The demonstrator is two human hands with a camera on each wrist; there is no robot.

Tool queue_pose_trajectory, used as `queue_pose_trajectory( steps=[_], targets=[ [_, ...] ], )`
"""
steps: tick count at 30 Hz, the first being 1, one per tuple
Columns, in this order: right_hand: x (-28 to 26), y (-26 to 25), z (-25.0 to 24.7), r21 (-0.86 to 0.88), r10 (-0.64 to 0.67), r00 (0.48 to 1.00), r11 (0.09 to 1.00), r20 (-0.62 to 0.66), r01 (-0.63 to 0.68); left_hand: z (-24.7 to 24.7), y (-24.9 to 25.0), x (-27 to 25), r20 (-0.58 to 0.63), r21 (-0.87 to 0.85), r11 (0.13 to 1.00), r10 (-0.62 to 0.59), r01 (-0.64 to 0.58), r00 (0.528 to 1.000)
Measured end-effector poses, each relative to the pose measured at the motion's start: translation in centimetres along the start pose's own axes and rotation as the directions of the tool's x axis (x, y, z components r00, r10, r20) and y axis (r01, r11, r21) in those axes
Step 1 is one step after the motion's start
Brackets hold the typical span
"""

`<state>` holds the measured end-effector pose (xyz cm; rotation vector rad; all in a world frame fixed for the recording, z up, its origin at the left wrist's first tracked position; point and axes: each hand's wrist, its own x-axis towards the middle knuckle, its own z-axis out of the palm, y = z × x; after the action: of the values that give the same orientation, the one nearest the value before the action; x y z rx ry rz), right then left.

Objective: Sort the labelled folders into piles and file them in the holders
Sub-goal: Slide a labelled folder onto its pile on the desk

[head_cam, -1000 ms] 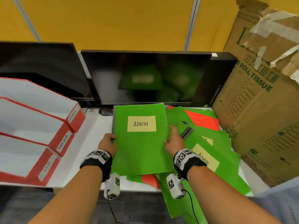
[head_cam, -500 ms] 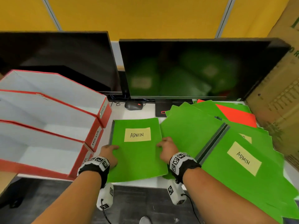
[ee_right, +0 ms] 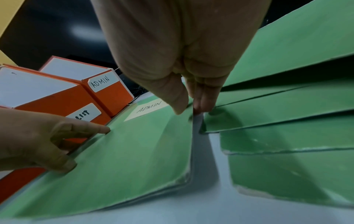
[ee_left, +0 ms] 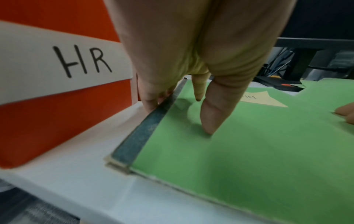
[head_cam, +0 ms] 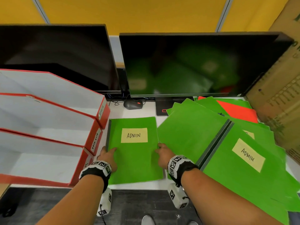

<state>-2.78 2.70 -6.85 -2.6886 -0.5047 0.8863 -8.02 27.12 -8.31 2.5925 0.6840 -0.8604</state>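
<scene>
A green folder labelled ADMIN [head_cam: 134, 159] lies on the white desk beside the red holders. My left hand [head_cam: 108, 154] grips its dark spine edge, thumb on the cover [ee_left: 208, 125] and fingers down at the spine. My right hand [head_cam: 159, 150] pinches the opposite edge, which is raised slightly in the right wrist view [ee_right: 189, 110]. Three red-and-white holders stand at the left, labelled ADMIN [head_cam: 102, 111], a list name [head_cam: 95, 142] and HR [ee_left: 67, 63]. A fanned pile of green folders [head_cam: 191, 132] lies to the right, with another ADMIN folder [head_cam: 248, 159] on top.
An orange-red folder [head_cam: 238, 111] shows in the pile near the back. Two dark monitors [head_cam: 186, 65] stand behind, with a mouse [head_cam: 132, 104] under them. A big cardboard box [head_cam: 276, 95] walls the right side. The desk's front edge [head_cam: 138, 186] runs just below the folder.
One second ago both hands held the ADMIN folder above the pile. It has moved left and down and now lies beside the holders, with both hands still on its edges.
</scene>
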Motion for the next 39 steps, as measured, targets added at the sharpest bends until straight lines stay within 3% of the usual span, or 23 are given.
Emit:
queue_pose_trajectory(
  steps=[7,12,21,27,32,39],
  targets=[
    [0.4,-0.3,0.3,-0.081,0.044,0.998,0.996,0.038,-0.040,0.1,1.1,0.4,-0.015,0.161,0.987,-0.014,0.016,1.000],
    [0.3,0.1,-0.4,-0.018,0.037,0.999,0.999,-0.034,-0.037,0.1,2.9,0.4,-0.034,0.173,0.984,0.035,-0.029,0.999],
    [-2.7,4.9,-3.5,0.135,0.100,0.976,0.988,-0.192,-0.074,0.1,9.1,-1.4,-0.013,-0.027,0.969,0.247,-0.247,0.969],
    [-5.9,10.3,-5.5,0.193,0.235,0.940,0.963,-0.249,-0.189,1.3,14.8,-3.6,-0.045,-0.060,0.922,0.380,-0.382,0.924],
    [-9.0,15.5,-6.3,0.219,0.379,0.875,0.921,-0.302,-0.323,3.3,20.2,-5.3,-0.054,-0.141,0.870,0.469,-0.472,0.881],
    [-12.7,21.7,-6.0,0.124,0.554,0.811,0.833,-0.189,-0.540,6.6,27.0,-7.3,-0.101,-0.060,0.822,0.560,-0.567,0.822]
  ],
)
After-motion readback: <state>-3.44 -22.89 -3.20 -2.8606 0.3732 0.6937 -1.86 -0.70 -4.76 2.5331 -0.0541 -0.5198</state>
